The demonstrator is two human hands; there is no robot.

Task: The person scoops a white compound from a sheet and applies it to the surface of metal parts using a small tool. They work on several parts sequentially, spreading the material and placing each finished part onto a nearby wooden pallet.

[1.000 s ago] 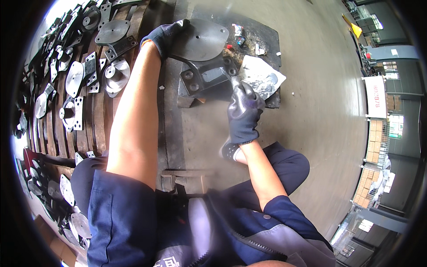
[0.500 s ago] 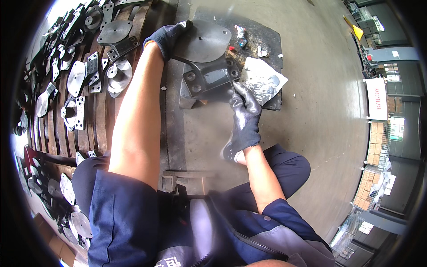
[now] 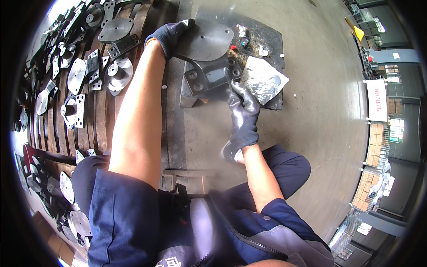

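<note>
A dark metal bracket (image 3: 212,76), with an oval flange plate (image 3: 205,41) at its far end and bolt holes at its near end, rests on the dark work board. My left hand (image 3: 171,38), in a dark glove, is closed round the left edge of the flange plate. In my right hand (image 3: 243,106), gloved in shiny black, a thin dark stick-like tool (image 3: 229,79) is pinched between the fingers. Its tip points away from me, over the bracket's near face. The tool's exact kind cannot be made out.
A stained white sheet (image 3: 263,80) lies on the work board (image 3: 271,42), right of the bracket. Small scraps and a red cap (image 3: 233,47) are beyond it. To the left, a wooden pallet (image 3: 98,113) carries several similar metal brackets (image 3: 118,73). A low wooden frame (image 3: 189,174) is near my knees.
My right hand has shifted slightly left, and the tool's tip has moved left across the bracket's near face. The left hand keeps its grip; the bracket has barely shifted.
</note>
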